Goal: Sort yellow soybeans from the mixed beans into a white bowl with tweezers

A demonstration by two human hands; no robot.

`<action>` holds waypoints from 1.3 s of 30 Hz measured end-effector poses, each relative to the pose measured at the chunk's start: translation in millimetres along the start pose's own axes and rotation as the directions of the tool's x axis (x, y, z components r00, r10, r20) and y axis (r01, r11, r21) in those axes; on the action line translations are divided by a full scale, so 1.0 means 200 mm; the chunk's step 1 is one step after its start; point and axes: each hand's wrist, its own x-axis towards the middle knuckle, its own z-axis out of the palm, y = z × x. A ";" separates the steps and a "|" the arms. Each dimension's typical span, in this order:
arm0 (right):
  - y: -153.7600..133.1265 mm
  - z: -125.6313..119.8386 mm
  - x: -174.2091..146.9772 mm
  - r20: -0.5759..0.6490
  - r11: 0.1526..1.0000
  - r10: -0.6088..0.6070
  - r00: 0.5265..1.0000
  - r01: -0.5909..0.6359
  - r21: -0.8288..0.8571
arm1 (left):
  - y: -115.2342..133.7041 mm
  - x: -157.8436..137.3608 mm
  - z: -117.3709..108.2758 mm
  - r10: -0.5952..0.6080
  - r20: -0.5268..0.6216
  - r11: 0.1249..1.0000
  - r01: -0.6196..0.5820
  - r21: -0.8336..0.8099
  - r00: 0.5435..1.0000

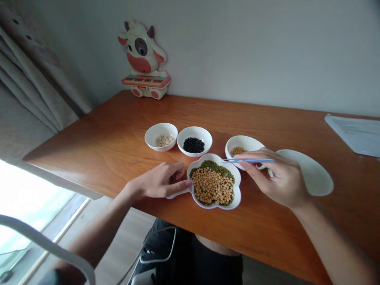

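Note:
A white flower-shaped bowl (238, 193) with a purple edge holds yellow beans (213, 185) on top of small green beans (214, 167). My left hand (163, 180) is closed at the bowl's short handle, one finger reaching to the rim. Light blue tweezers (261, 160) are pinched in my right hand (282, 178), their tips pointing left above the bowl's far right rim. Whether the tips hold anything is too small to tell. Just behind the tweezers stands a white bowl (247, 141) with some yellow beans (237, 150), partly hidden by my right hand.
Further left are a white bowl (152, 132) of pale flat seeds and another white bowl (194, 130) of black beans. A white plate (316, 174) lies beyond my right hand. A cow-shaped toy keyboard (145, 63) stands by the wall, and papers (359, 132) lie far right.

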 end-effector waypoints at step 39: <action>0.02 -0.11 -0.15 0.271 0.995 0.074 0.960 -0.089 0.041 | -0.24 0.26 -0.06 0.467 0.356 0.884 -0.432 -0.177 0.809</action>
